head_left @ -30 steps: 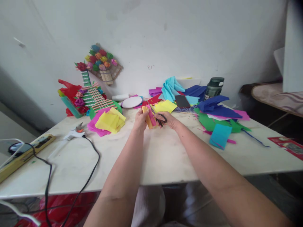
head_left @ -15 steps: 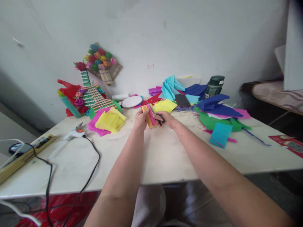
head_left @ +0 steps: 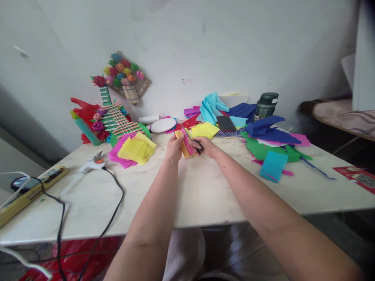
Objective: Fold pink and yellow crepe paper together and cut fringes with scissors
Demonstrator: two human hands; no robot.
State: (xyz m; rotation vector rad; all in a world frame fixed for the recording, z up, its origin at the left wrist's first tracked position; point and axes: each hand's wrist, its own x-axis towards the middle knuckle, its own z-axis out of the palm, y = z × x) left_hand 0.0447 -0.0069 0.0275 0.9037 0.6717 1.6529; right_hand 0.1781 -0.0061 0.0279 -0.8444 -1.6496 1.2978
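Two bare forearms reach out over a pale worktop (head_left: 193,195) and meet near its far middle. The left hand (head_left: 173,147) has its fingers closed on one small folded stack of orange and pink paper (head_left: 185,146), held upright just above the surface. The right hand (head_left: 207,146), at 3 o'clock from the stack, has its fingers curled through the black handles of one pair of scissors (head_left: 195,142), blades angled toward 11 o'clock into the paper. One glue gun (head_left: 91,166) lies at 9 o'clock, one green flask (head_left: 265,106) stands at 2 o'clock, and two paper-flower models lean on the wall at 10 o'clock.
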